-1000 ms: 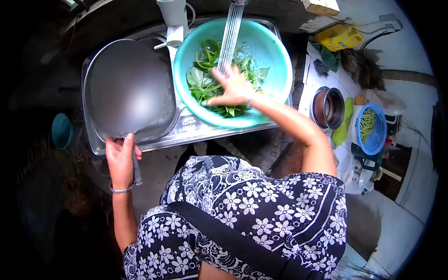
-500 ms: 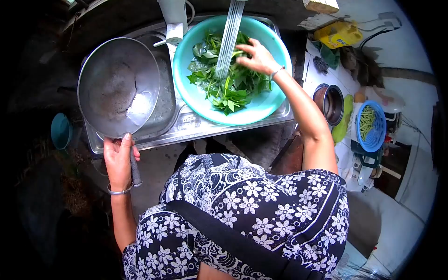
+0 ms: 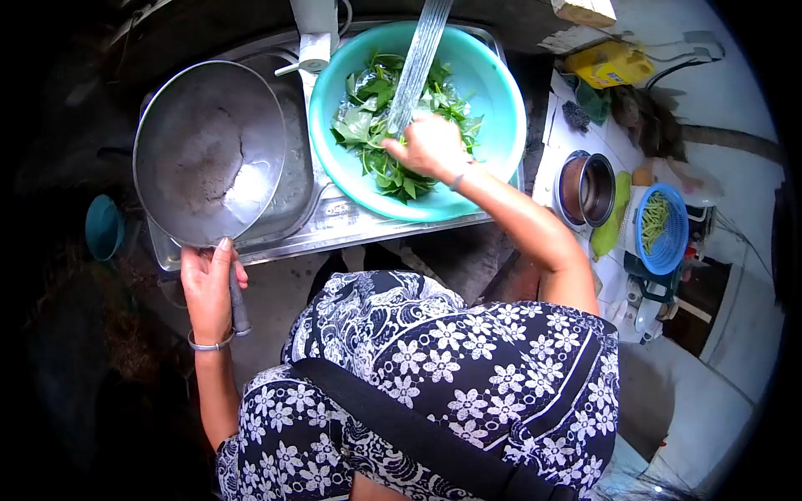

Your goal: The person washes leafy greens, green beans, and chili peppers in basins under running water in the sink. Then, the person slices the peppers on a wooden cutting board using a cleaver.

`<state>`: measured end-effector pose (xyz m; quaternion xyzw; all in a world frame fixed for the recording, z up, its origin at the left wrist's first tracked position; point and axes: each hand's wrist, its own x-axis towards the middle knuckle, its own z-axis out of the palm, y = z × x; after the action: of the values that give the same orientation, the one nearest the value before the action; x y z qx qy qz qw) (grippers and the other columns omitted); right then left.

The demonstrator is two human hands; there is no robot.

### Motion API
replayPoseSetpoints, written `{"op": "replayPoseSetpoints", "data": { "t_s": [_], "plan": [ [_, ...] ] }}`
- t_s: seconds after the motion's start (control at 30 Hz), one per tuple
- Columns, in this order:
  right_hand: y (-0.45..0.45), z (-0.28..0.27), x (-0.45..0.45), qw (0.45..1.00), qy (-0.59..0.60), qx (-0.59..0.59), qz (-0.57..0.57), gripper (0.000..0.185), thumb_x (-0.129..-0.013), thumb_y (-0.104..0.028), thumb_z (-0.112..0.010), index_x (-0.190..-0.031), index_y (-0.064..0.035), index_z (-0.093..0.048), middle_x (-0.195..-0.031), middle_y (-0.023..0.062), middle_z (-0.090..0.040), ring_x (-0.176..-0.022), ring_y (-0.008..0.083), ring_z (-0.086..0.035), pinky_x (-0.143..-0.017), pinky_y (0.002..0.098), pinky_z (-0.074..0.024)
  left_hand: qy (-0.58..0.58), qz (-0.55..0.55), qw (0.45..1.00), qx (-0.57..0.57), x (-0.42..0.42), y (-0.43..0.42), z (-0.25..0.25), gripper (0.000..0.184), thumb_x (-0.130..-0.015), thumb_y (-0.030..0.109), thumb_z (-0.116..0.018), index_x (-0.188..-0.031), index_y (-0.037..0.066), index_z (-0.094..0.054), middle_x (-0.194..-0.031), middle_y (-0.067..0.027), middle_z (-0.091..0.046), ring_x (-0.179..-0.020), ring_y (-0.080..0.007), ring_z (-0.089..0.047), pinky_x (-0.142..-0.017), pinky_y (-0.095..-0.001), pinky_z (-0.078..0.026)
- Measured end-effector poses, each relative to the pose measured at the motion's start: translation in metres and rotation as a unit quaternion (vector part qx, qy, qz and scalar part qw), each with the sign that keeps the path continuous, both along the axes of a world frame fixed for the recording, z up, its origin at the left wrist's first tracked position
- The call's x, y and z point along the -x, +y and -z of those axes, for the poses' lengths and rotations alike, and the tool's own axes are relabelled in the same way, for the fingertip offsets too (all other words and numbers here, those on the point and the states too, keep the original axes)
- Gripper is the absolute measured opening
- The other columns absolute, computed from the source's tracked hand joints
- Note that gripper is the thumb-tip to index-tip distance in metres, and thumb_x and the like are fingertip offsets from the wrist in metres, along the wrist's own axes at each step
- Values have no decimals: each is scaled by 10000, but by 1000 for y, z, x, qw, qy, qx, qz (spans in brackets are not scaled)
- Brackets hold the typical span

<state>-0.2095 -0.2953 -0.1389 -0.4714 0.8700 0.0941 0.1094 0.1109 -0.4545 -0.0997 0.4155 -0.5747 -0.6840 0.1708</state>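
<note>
My left hand (image 3: 207,280) is closed round the handle (image 3: 239,311) of a grey metal wok (image 3: 196,159). The wok is held tilted over the left sink bowl, its inside facing me, with a brownish patch in the middle. In the turquoise basin (image 3: 501,108) leafy greens (image 3: 380,138) lie in water. A stream of water (image 3: 418,67) pours onto them from above. My right hand (image 3: 430,146) reaches in beside the stream, touching the greens. Its thumb points left; the other fingers bend downward and are mostly hidden.
Basin and wok are over a steel sink (image 3: 334,219). A white pipe (image 3: 316,25) stands behind. On the right are a metal pot (image 3: 596,190), a blue basket (image 3: 668,252) with green beans, a green gourd-like vegetable (image 3: 614,219) and a yellow jug (image 3: 610,65). A teal container (image 3: 105,227) sits far left.
My right hand has moved left and toward me within the basin, and its fingers have gone from spread to bent down. My left hand keeps the wok nearly still.
</note>
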Motion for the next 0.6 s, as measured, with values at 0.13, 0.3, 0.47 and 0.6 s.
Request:
{"op": "replayPoseSetpoints", "data": {
  "t_s": [0.13,0.3,0.47,0.6],
  "plan": [
    [21,40,3,992,-67,-72,82,423,-767,-449,-648,-811,-30,-693,-839,178,-679,-805,310,-670,-699,403,-529,6,-3,1000,-13,2,-2,-4,217,-920,132,-556,-1055,6,-441,-779,-51,-533,-542,-93,-505,-474,-221,-423],
    [44,-10,15,974,-203,26,96,230,-794,-301,-624,-811,-84,-700,-765,165,-662,-768,330,-650,-703,448,-501,9,0,1000,-9,0,-3,0,221,-924,145,-556,-1053,8,-440,-787,-55,-534,-542,-92,-506,-471,-220,-422],
    [25,-35,23,976,-147,135,87,280,-776,-348,-665,-861,-82,-687,-835,168,-640,-834,321,-622,-746,428,-485,14,-3,1000,-28,-1,-5,-2,204,-925,142,-552,-1033,13,-436,-781,-56,-531,-542,-92,-506,-469,-219,-422],
    [9,8,73,984,36,168,53,774,-695,-468,-741,-1319,-143,-418,-1303,261,-398,-1148,413,-449,-904,499,-418,11,7,999,-30,-1,-5,-7,195,-930,146,-544,-1024,15,-434,-779,-56,-532,-539,-91,-507,-464,-217,-422]
  ]
}}
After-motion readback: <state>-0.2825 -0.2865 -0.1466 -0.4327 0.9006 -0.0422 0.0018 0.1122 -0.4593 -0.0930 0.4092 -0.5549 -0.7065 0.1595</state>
